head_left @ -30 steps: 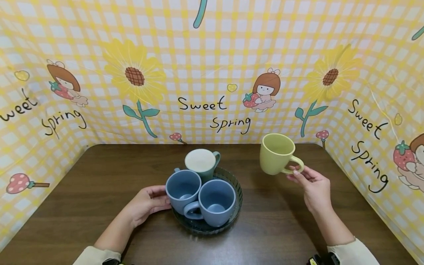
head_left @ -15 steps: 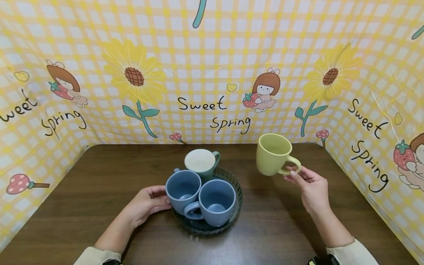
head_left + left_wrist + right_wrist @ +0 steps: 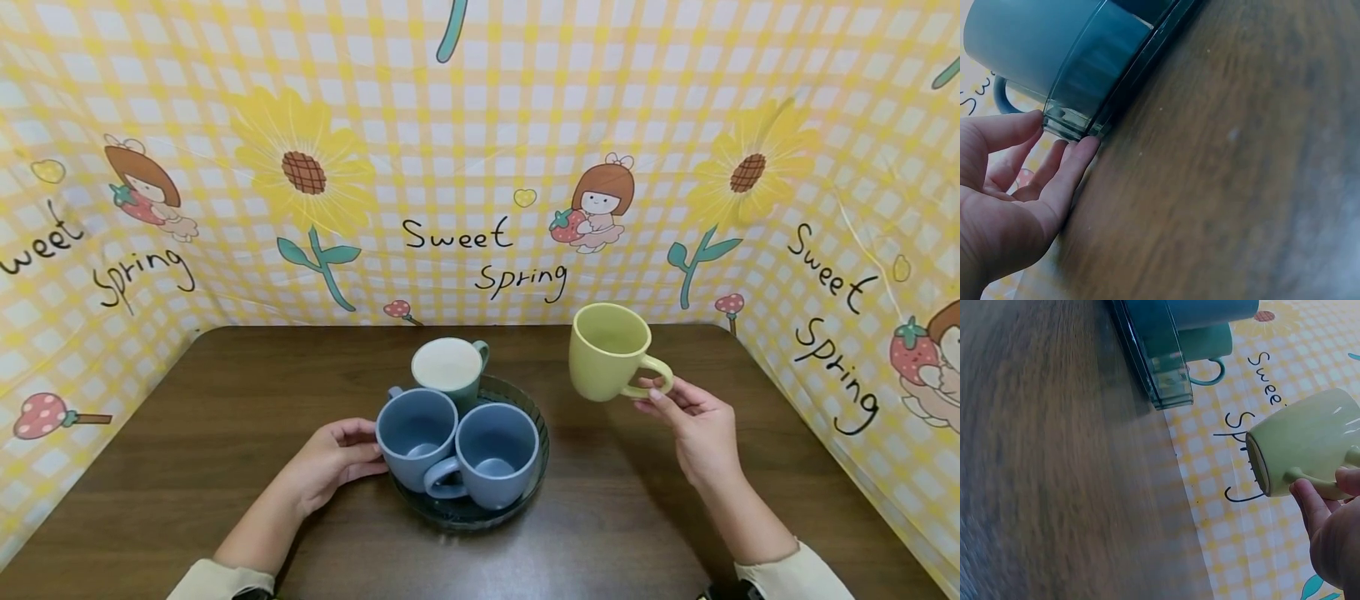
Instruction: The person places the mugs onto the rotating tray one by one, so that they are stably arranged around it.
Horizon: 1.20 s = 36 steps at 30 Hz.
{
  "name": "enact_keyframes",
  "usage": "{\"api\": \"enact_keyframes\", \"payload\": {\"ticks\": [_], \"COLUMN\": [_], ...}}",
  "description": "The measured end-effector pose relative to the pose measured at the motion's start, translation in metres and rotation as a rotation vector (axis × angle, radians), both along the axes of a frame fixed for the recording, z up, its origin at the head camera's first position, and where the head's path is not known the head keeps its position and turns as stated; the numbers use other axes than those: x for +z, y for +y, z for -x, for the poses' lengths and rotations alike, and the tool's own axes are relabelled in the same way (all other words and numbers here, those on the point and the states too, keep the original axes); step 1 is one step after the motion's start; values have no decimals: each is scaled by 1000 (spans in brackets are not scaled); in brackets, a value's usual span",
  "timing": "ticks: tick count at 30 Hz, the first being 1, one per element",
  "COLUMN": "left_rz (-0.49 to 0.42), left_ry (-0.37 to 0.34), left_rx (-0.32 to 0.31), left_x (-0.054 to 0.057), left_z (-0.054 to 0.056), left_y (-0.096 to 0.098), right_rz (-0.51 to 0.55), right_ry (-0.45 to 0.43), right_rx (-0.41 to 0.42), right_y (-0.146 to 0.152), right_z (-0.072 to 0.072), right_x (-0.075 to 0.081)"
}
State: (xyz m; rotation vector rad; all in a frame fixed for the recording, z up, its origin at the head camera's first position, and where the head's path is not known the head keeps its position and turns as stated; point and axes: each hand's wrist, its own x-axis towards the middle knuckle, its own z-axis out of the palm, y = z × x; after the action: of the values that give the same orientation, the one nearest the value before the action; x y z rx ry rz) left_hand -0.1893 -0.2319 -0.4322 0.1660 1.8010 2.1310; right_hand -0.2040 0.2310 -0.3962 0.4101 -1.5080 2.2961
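Note:
A round clear dark-tinted glass tray (image 3: 540, 467) carries two blue mugs (image 3: 411, 467) (image 3: 498, 475) and a green mug (image 3: 465, 392) with a white inside. At the tray's left side, my left hand (image 3: 337, 458) grips its edge; in the left wrist view, fingertips (image 3: 1088, 145) sit at the rim and the base. My right hand (image 3: 705, 429) pinches the handle of a yellow-green mug (image 3: 603, 362), held upright above the table to the right of the tray. The right wrist view shows this mug's bottom facing the tray.
Everything stands over a dark brown wooden table (image 3: 600, 533). A yellow checked cloth (image 3: 480, 150) with printed flowers and lettering rises behind the table and along both sides.
My right hand has brought the yellow-green mug left, nearer the tray. The tray's mugs have turned slightly counterclockwise as seen from above, while my left hand stays at its edge.

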Motion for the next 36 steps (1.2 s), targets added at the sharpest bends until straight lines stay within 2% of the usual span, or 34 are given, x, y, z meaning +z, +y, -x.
{"api": "enact_keyframes", "payload": {"ticks": [15, 26, 36], "left_rz": [54, 57, 67], "left_ry": [16, 16, 1], "left_rx": [7, 8, 43], "left_x": [-1, 1, 2], "left_z": [0, -1, -2], "left_y": [3, 3, 6], "right_rz": [-15, -33, -73], "right_ry": [13, -21, -58], "right_rx": [58, 80, 101], "right_y": [-13, -25, -37], "right_z": [-7, -9, -8], "right_x": [3, 3, -1]}}
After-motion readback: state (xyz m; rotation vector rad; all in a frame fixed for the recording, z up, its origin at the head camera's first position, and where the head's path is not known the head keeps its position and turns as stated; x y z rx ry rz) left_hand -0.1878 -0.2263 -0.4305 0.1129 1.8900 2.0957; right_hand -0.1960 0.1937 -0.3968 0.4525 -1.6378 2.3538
